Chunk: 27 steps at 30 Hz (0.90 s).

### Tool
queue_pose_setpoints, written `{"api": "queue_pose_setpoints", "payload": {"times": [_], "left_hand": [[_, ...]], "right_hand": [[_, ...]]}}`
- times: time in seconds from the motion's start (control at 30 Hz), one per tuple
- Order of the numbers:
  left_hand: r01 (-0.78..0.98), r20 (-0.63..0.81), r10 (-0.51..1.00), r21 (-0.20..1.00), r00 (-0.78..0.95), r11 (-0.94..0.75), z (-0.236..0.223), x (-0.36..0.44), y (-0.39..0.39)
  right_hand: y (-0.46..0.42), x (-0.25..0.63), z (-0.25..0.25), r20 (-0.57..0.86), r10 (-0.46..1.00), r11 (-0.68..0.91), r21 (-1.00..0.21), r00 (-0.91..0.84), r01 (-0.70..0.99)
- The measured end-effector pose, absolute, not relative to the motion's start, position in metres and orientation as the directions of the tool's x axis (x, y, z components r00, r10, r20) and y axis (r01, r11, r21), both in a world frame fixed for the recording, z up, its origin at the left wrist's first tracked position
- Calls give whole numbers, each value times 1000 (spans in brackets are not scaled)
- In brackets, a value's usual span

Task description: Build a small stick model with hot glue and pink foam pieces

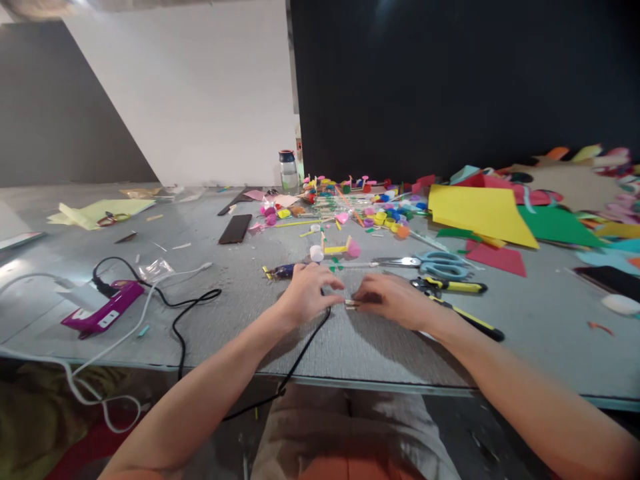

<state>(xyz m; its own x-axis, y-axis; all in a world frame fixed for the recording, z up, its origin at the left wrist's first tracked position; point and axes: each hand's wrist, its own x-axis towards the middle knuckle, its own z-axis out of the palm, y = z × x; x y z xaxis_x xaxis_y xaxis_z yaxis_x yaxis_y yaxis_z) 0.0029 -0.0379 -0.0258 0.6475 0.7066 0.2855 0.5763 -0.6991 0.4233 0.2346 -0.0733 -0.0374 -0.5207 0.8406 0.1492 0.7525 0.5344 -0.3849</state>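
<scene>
Small pale sticks (351, 304): lying on the tabletop (380, 360) between both hands, sitting left of the right fingertips and right of the left ones.
Long axis: running left to right, roughly parallel to the front edge, with right ends disappearing beneath the right fingers.
Nearer side: favouring the right hand (393, 301), touching or nearly so; too blurred to say which.
Right fingers: curling downward at the stick ends; possibly pinching, but cannot tell.
Left hand (306, 295): hovering with thumb and fingertips spreading apart toward the sticks, nothing showing between.
Left gap: leaving a narrow bare strip short of the sticks.
Black cable (306, 348): trailing from beside the left fingers toward the front edge.
Dark blue tool (283, 271): lying just beyond the left hand.
Yellow-and-black pliers (457, 286): resting beyond the right wrist, jaws pointing left.
</scene>
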Motion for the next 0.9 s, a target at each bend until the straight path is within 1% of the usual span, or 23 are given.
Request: {"api": "queue_pose_setpoints", "payload": {"times": [0.07, 0.13, 0.3, 0.53, 0.9], "left_hand": [[564, 233, 668, 383, 707, -731, -28, 5, -39], [558, 211, 643, 349, 736, -753, -31, 8, -40], [590, 179, 654, 304, 735, -748, -34, 15, -42], [614, 162, 680, 319, 715, -722, -33, 19, -43], [619, 192, 696, 338, 692, -709, -36, 22, -46]], "right_hand": [[-73, 233, -39, 164, 836, 546, -354, -524, 759], [-73, 233, -40, 181, 830, 557, -341, -528, 757], [-73, 232, -42, 209, 820, 572, -346, -533, 744], [-73, 230, -43, 215, 817, 577, -350, -536, 738], [-74, 227, -46, 220, 835, 549, -383, -504, 743]]}}
